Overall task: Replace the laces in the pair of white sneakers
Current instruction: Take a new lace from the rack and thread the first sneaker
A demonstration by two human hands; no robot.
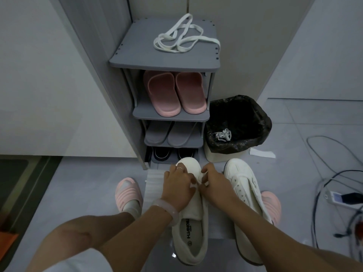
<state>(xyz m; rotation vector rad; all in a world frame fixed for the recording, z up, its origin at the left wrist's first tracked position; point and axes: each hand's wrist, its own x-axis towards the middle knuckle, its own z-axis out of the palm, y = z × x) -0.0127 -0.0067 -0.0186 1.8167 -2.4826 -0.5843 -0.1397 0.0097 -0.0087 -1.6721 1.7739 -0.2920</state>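
Two white sneakers stand on the floor before a shoe rack. The left sneaker (191, 228) lies under both my hands. My left hand (177, 184) rests on its front with fingers curled over the tongue area. My right hand (213, 178) pinches the sneaker's upper near the eyelets. What the fingertips hold is hidden. The right sneaker (245, 195) stands alone with bare eyelets and no lace. A loose white lace (184, 36) lies coiled on the rack's top shelf (137, 54). Another bundled white lace (224, 134) sits in the bin.
The grey shoe rack holds pink slippers (174, 93), grey slippers (169, 134) and dark shoes (172, 154). A black-lined bin (241, 114) stands right of it. My feet in pink slippers (128, 193) flank the sneakers. Cables and a power strip (339, 197) lie at right.
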